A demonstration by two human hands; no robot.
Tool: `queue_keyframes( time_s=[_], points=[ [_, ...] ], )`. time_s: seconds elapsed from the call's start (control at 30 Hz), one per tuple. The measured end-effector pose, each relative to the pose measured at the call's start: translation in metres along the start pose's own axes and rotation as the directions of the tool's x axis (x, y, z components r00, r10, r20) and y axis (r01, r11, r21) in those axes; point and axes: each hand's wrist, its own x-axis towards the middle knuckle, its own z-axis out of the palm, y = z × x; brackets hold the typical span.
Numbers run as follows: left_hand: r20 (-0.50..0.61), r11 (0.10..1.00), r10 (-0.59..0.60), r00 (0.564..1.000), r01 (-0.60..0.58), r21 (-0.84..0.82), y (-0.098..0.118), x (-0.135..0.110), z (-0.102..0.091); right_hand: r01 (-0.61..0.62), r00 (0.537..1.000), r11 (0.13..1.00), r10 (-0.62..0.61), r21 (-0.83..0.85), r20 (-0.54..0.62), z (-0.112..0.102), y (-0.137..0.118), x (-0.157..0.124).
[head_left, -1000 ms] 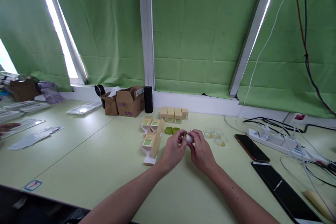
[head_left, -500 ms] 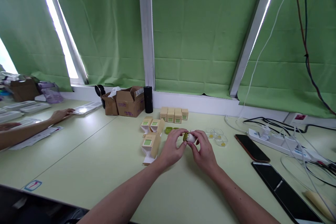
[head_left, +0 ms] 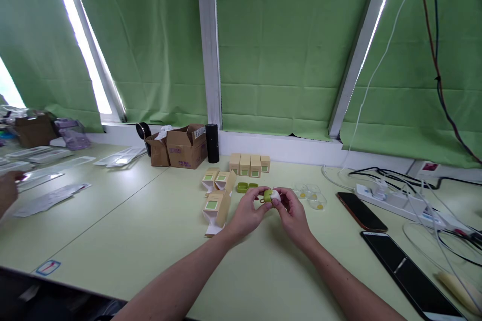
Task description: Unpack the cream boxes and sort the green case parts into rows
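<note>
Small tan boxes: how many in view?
7 visible. At the back, four boxes: three side by side, one right of them. Nearer, left: two boxes behind one box. Others may be hidden.

I take the black cylinder [head_left: 212, 143] at the back of the desk [head_left: 124, 246] as my marker. Just left of it I see an open cardboard box [head_left: 187, 147]; farther left lie pale flat trays [head_left: 122, 156], and beyond those a translucent purple container [head_left: 73, 134]. Green blinds [head_left: 278, 50] hang behind the cylinder. Well to its right I have a white power strip [head_left: 397, 202]. Also right of the cylinder, but closer to my camera, lie a dark-screened phone [head_left: 361, 211] and a longer black-screened device [head_left: 408, 275].
</note>
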Motion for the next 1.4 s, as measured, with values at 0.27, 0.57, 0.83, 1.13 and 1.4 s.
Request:
queue_keyframes(
  time_s=[0.27, 0.57, 0.83, 1.13, 1.4],
  points=[
    [-0.039, 1.0, -0.019, 0.999, 0.019, 0.003, -0.001, 0.0, 0.003, -0.046, 0.999, 0.996, 0.048, 0.075, -0.023, 0.004, 0.0, 0.0],
    [-0.104, 1.0, -0.024, 0.994, 0.021, -0.023, -0.008, 0.002, 0.004, -0.13, 0.978, 0.954, 0.168, 0.27, -0.122, 0.005, 0.004, 0.005],
    [-0.146, 0.966, -0.134, 0.98, 0.096, -0.241, -0.018, 0.01, -0.004, -0.254, 0.931, 0.677, 0.364, 0.69, -0.014, -0.019, 0.021, 0.02],
    [-0.141, 0.944, -0.143, 0.98, 0.092, -0.318, -0.02, 0.009, -0.001, -0.327, 0.932, 0.659, 0.344, 0.677, 0.114, -0.017, 0.008, 0.014],
    [-0.146, 0.933, -0.128, 0.981, 0.069, -0.352, -0.012, 0.006, -0.002, -0.252, 0.949, 0.72, 0.316, 0.647, 0.018, -0.017, -0.003, 0.014]
  ],
)
